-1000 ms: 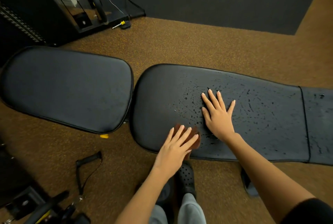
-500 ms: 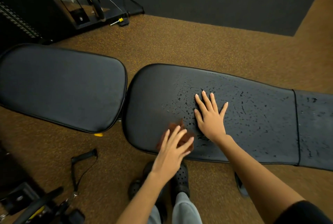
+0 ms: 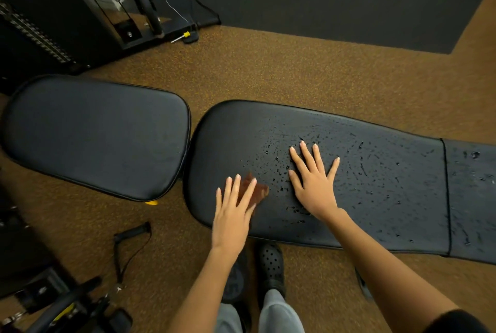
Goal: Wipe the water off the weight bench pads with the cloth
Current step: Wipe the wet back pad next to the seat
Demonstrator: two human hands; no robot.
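Head view: right hand (image 3: 316, 187) beside cloth (image 3: 256, 190).

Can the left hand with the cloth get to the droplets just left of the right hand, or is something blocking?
Probably yes. The left hand presses the cloth flat on the long pad, with bare pad up to those droplets. The right hand covers anything wet beneath it.

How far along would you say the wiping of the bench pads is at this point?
Early on. The seat pad looks dry, as does the near-left end of the long pad. The left hand presses the brown cloth flat there; the right hand rests flat among the droplets, which cover the rest, past the seam.
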